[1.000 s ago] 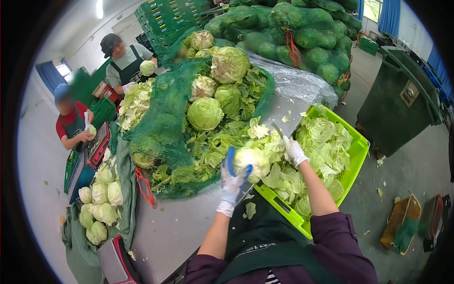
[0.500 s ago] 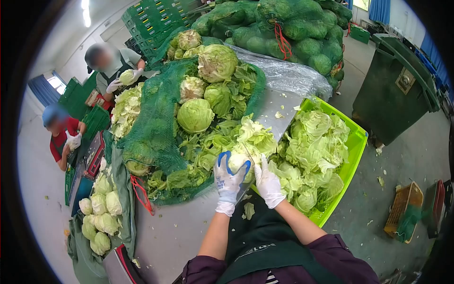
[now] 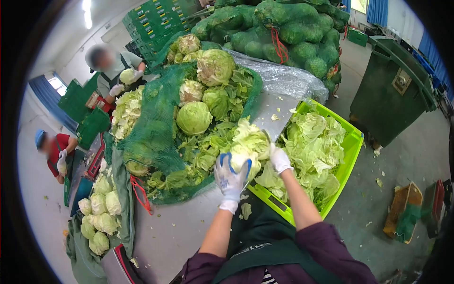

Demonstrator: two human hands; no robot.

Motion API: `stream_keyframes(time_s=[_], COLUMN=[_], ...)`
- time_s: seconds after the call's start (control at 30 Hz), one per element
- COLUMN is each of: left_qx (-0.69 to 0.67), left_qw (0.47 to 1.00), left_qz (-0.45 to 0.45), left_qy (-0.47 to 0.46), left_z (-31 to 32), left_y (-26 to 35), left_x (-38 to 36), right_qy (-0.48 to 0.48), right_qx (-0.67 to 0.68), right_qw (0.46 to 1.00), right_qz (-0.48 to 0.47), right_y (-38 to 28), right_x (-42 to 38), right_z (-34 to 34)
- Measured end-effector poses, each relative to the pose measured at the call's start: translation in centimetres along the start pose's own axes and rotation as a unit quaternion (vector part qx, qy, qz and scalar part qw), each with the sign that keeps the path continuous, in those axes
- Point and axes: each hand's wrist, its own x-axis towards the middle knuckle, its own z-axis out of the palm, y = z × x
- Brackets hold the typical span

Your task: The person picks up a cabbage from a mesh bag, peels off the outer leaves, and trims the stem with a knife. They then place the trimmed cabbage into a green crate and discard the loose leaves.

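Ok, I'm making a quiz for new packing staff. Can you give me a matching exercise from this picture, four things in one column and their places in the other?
Things:
1. cabbage head
2. lime crate
3. wheeled bin
4. trimmed cabbages

Places:
A. far right, on the floor
B. lower left, in an open sack
C. between the left hand and right hand
D. at the table's right edge, full of loose leaves

Pairs: 1-C, 2-D, 3-A, 4-B

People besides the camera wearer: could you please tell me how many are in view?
2: one person behind the green net holding a cabbage, another person in red at the far left; others may be hidden.
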Motion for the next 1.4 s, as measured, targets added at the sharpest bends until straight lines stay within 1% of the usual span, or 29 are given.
stream_keyframes(time_s=[0.03,0.1,0.17,0.2,0.27,0.33,0.4,0.43,0.53,0.57,0.6,0.67,0.7,0.73,0.77,0.8,0.87,0.97,1.0,1.03,1.07,1.1,1.13,1.2,1.27,1.3,1.33,1.37,1.4], left_qx=[-0.030,-0.153,-0.301,-0.376,-0.370,-0.364,-0.151,-0.120,-0.096,-0.095,-0.094,-0.255,-0.245,-0.242,-0.378,-0.501,-0.472,-0.471,-0.469,-0.369,-0.256,-0.098,-0.059,-0.185,-0.240,-0.338,-0.339,-0.292,-0.244], left_qw=[0.999,0.986,0.951,0.918,0.919,0.920,0.986,0.989,0.992,0.992,0.993,0.965,0.966,0.967,0.914,0.830,0.848,0.781,0.781,0.887,0.956,0.989,0.981,0.977,0.953,0.927,0.926,0.945,0.961], left_qz=[0.027,0.046,-0.069,-0.125,-0.129,-0.137,-0.017,0.049,0.043,0.034,0.032,-0.015,-0.022,-0.026,-0.138,-0.244,-0.242,-0.395,-0.396,-0.256,-0.103,0.091,0.183,0.054,0.004,-0.034,-0.032,-0.028,-0.025], left_qy=[0.024,0.045,0.008,-0.027,-0.032,-0.048,-0.074,-0.070,-0.067,-0.070,-0.071,-0.060,-0.075,-0.074,-0.050,-0.022,-0.019,-0.111,-0.113,-0.111,-0.103,-0.056,-0.008,-0.086,-0.183,-0.157,-0.160,-0.145,-0.131], left_z=[-0.1,0.7,1.0,1.2,0.6,-0.1,-0.3,-0.1,-0.5,-0.6,-0.6,-0.3,-0.5,-0.6,-0.5,-0.6,-1.8,-4.5,-4.6,-4.8,-5.4,-5.7,-5.2,-5.4,-2.7,-1.1,-0.9,-0.9,-1.0], left_y=[-1.0,-4.0,-6.1,-7.2,-6.6,-5.2,-3.8,-3.9,-2.1,-2.6,-3.3,-5.0,-6.2,-6.2,-5.9,-5.7,-4.8,-2.0,-2.4,-3.2,-3.6,-4.3,-4.5,-1.3,-2.6,-3.3,-2.9,-2.3,-1.7], left_x=[-1.0,-1.4,-1.2,-0.7,0.2,0.6,0.9,0.8,1.1,0.7,0.0,-0.7,-1.1,-1.3,-1.4,-1.5,-1.8,-2.8,-3.0,-3.2,-2.9,-1.3,0.0,2.7,3.1,2.9,2.8,2.8,2.7], right_qy=[-0.017,-0.012,-0.021,0.017,0.055,0.034,-0.087,-0.091,-0.103,-0.090,-0.079,-0.041,-0.045,0.006,0.057,0.053,0.006,-0.033,-0.033,-0.139,-0.241,-0.221,-0.221,-0.312,-0.304,-0.226,-0.145,-0.096,-0.094], right_qx=[-0.084,-0.098,-0.112,-0.100,-0.087,-0.034,-0.098,-0.099,-0.117,-0.082,-0.113,-0.088,-0.087,-0.045,-0.003,-0.004,0.109,0.146,0.146,0.233,0.314,0.348,0.347,0.220,0.201,0.178,0.154,0.120,0.121], right_qw=[0.996,0.993,0.990,0.994,0.995,0.993,0.977,0.966,0.969,0.980,0.983,0.989,0.989,0.996,0.997,0.997,0.994,0.983,0.983,0.960,0.918,0.906,0.906,0.922,0.930,0.956,0.975,0.980,0.980], right_qz=[-0.010,-0.063,-0.082,-0.048,-0.018,-0.112,-0.171,-0.221,-0.190,-0.158,-0.121,-0.114,-0.114,-0.082,-0.049,-0.050,-0.003,-0.108,-0.105,-0.066,-0.028,-0.100,-0.098,-0.070,-0.053,-0.062,-0.070,-0.128,-0.124], right_y=[1.1,1.5,0.8,-0.1,-3.5,-6.4,-8.5,-8.1,-7.1,-5.2,-4.3,-1.4,-0.8,-1.0,-1.7,-2.5,-4.9,-3.4,-2.5,-3.3,-3.9,-3.6,-3.8,-4.9,-5.5,-4.9,-4.2,-3.8,-3.4], right_x=[1.3,1.8,0.6,-0.5,-3.1,-6.4,-7.8,-7.6,-5.0,-2.8,-1.7,0.5,0.7,-0.1,-1.2,-2.6,-6.7,-8.8,-8.2,-7.6,-6.9,-6.2,-5.7,-5.0,-5.4,-5.5,-5.9,-6.7,-7.6], right_z=[0.0,-0.1,-0.6,-1.5,-3.9,-5.2,-5.3,-4.2,-3.3,-2.2,-2.8,-2.4,-1.7,-2.0,-2.6,-3.0,-3.3,2.1,2.0,-0.1,-1.5,-1.1,-1.6,-3.4,-3.6,-2.8,-2.2,-2.0,-1.6])
